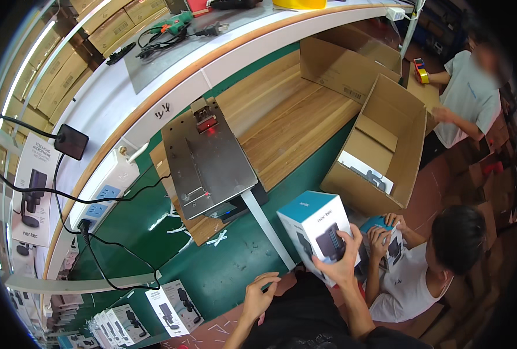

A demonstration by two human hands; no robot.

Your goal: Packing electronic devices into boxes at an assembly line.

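My right hand [344, 256] grips a white and teal product box [312, 218] with a dark microphone pictured on its side, tilted above the table's near edge. Its thumb and fingers press on the printed face. My left hand [260, 295] hovers left of the box with fingers loosely bent and nothing in them. Ahead of it, a flat metal-topped machine [212, 166] glows with small red lights. From its near corner a pale flat strip [268, 230] reaches toward the table edge. Right of the machine, an open carton [380, 145] contains a white printed box [366, 173].
A seated co-worker [415, 273] holds a similar box at my right; another person [465, 93] stands behind the carton with a tape dispenser [421, 72]. A white power strip [104, 189] with black cables lies left. Several product boxes [174, 308] stand lower left. Above is a shelf [223, 52].
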